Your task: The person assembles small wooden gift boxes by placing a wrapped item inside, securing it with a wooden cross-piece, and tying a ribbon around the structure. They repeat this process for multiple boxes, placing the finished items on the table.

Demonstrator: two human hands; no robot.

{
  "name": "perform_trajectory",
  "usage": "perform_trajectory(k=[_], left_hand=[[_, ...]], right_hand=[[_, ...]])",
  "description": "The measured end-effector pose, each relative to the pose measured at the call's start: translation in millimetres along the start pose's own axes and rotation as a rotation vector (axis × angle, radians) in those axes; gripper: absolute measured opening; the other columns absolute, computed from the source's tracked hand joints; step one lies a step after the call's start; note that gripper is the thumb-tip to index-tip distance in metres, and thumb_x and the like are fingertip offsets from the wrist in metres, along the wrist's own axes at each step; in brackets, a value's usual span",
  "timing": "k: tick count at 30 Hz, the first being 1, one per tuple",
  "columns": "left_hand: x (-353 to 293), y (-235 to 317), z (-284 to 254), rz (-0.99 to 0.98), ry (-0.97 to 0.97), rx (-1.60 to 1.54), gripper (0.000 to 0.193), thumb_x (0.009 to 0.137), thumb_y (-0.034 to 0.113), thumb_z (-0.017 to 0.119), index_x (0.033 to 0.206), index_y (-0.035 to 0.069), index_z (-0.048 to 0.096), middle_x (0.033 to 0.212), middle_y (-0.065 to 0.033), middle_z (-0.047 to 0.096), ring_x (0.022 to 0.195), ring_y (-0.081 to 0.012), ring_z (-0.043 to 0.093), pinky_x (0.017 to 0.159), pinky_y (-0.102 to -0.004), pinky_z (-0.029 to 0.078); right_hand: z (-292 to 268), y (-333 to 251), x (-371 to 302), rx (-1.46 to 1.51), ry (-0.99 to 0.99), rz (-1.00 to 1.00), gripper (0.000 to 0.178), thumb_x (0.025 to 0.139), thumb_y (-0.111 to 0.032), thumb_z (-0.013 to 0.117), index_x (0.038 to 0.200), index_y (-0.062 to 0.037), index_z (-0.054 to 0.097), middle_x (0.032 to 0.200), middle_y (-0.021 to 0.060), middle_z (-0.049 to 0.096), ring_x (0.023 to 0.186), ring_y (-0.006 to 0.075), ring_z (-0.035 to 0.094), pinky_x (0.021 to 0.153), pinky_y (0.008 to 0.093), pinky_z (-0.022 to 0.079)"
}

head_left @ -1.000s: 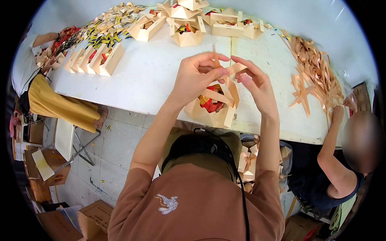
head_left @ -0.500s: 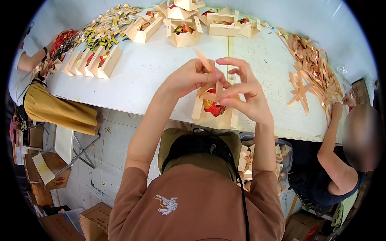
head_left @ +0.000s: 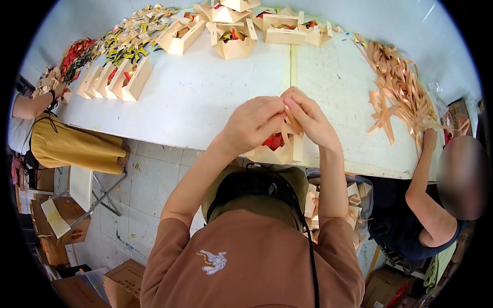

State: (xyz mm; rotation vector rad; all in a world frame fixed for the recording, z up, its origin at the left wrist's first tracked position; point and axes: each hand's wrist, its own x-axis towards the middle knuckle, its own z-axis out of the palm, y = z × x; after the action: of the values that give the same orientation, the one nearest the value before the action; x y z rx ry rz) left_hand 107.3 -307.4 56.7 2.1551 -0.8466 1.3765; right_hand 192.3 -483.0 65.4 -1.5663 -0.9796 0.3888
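Note:
A small cream gift box [head_left: 288,153] stands at the table's near edge in front of me, with red wrapped pieces [head_left: 273,141] showing inside. Above its top, a peach ribbon [head_left: 293,121] runs between my two hands. My left hand [head_left: 255,122] is closed with its fingertips pinching the ribbon. Right beside it, my right hand [head_left: 314,119] pinches the ribbon too, thumb against fingers. The fingertips of both hands meet, and they hide how the ribbon is crossed or looped.
Several filled cream boxes [head_left: 233,47] stand at the back, more boxes [head_left: 134,84] in a row at left. Wrapped pieces [head_left: 134,32] pile far left; loose peach ribbons [head_left: 400,77] lie right. A bin of boxes [head_left: 354,197] is below the table. Co-workers sit either side.
My right hand has gone from spread fingers to a pinch on the ribbon. Both hands have come together over the box, and the ribbon's raised end no longer sticks up.

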Motion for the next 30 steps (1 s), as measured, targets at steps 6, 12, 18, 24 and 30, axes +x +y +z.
perform_trajectory(k=[6, 12, 18, 24, 30], left_hand=[[-45, 3, -3, -1.062, 0.605, -1.211, 0.016, 0.095, 0.001, 0.06, 0.081, 0.007, 0.056, 0.089, -0.0068, 0.065, 0.094, -0.0197, 0.066, 0.093, -0.0341, 0.053], [-119, -17, -16, -1.03, 0.526, -1.477, 0.008, 0.097, 0.004, 0.059, 0.09, 0.006, 0.055, 0.086, -0.0021, 0.057, 0.077, -0.0125, 0.053, 0.079, -0.0311, 0.047], [-35, 24, -31, -1.138, -0.305, -0.698, 0.031, 0.086, 0.011, 0.07, 0.11, 0.001, 0.053, 0.093, -0.0006, 0.051, 0.08, -0.0084, 0.043, 0.072, -0.0252, 0.042], [-41, 35, -18, -1.292, -0.265, -0.709, 0.049, 0.085, 0.005, 0.07, 0.127, 0.0, 0.046, 0.106, -0.0038, 0.055, 0.089, -0.0072, 0.051, 0.074, -0.0229, 0.048], [-38, 44, -2, -1.221, -0.204, -0.682, 0.051, 0.089, 0.005, 0.067, 0.132, -0.001, 0.041, 0.118, -0.0098, 0.055, 0.099, -0.0111, 0.056, 0.08, -0.0258, 0.052]], right_hand=[[19, 7, -12, 1.081, 0.413, -0.109, 0.012, 0.104, -0.016, 0.053, 0.098, -0.006, 0.056, 0.091, 0.0041, 0.049, 0.079, 0.0137, 0.047, 0.083, 0.0317, 0.047], [10, 54, -62, 0.468, 0.711, -0.062, 0.023, 0.097, -0.012, 0.062, 0.115, -0.0046, 0.048, 0.095, 0.0041, 0.046, 0.079, 0.0148, 0.044, 0.093, 0.0361, 0.046], [71, -8, -76, -0.433, 0.348, 0.031, 0.097, 0.076, -0.012, 0.08, 0.152, -0.0005, 0.02, 0.137, 0.0219, 0.037, 0.12, 0.034, 0.043, 0.103, 0.0448, 0.042], [76, -9, -77, -0.654, 0.248, 0.005, 0.1, 0.067, -0.004, 0.074, 0.153, 0.0046, 0.023, 0.152, 0.0277, 0.033, 0.123, 0.0438, 0.044, 0.104, 0.048, 0.043], [78, 3, -79, -0.8, 0.354, -0.081, 0.083, 0.073, 0.0, 0.069, 0.148, 0.01, 0.034, 0.139, 0.026, 0.052, 0.108, 0.042, 0.055, 0.095, 0.0467, 0.047]])
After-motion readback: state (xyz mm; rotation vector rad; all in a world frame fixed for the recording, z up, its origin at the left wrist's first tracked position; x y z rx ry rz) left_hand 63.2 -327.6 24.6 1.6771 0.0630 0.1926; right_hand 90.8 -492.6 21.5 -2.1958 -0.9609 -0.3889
